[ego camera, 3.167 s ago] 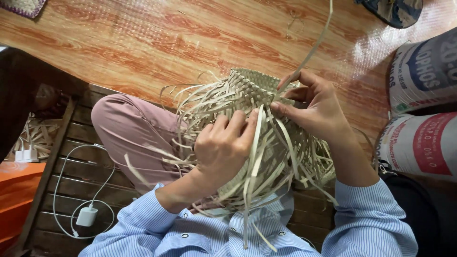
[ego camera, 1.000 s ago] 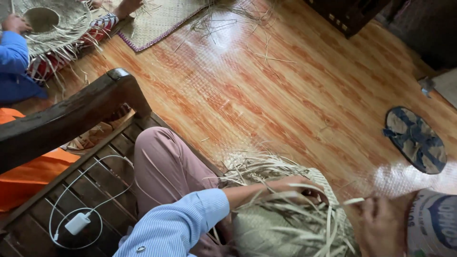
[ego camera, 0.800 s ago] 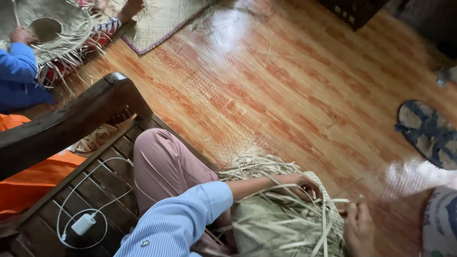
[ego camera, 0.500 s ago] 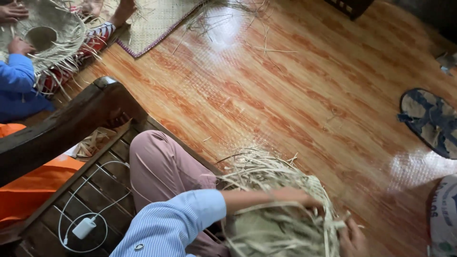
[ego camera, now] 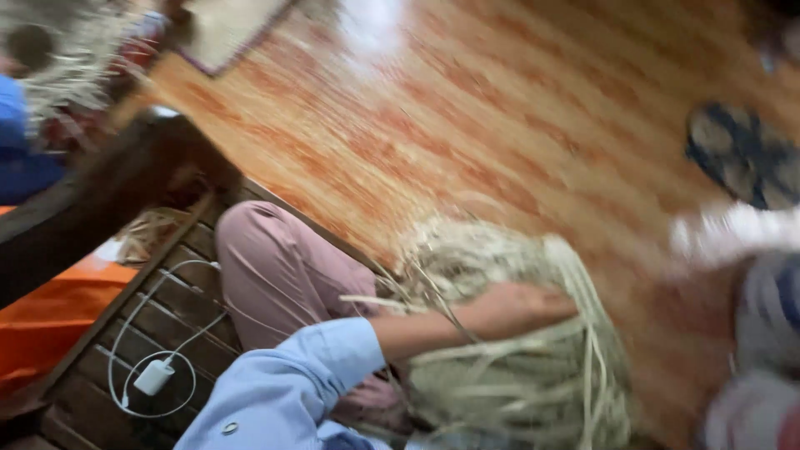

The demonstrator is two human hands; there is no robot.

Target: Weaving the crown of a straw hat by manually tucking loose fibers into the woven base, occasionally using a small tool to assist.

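My left hand (ego camera: 521, 307) lies across the top of the half-woven straw basket (ego camera: 517, 358), and the picture is too blurred for me to tell whether its fingers are spread, pressed together or pinching a strand; they seem to rest flat on the weave. My right hand is out of view. The basket sits in my lap at the lower middle of the view, just beside my knee, with loose pale straw strips (ego camera: 596, 367) hanging down its right side and more sticking out on the left. My light blue sleeve (ego camera: 292, 392) runs from the lower left up to the wrist, and my pink trouser leg (ego camera: 279, 271) is bent beside it. I sit on a dark wooden slatted bench (ego camera: 92, 367), where a white charger with its cable (ego camera: 154, 377) lies on the slats. Beyond is a reddish wooden floor (ego camera: 500, 108), with a dark sandal (ego camera: 737, 154) at the right. At the far upper left, another person in blue (ego camera: 21, 142) sits with more straw work (ego camera: 71, 50).
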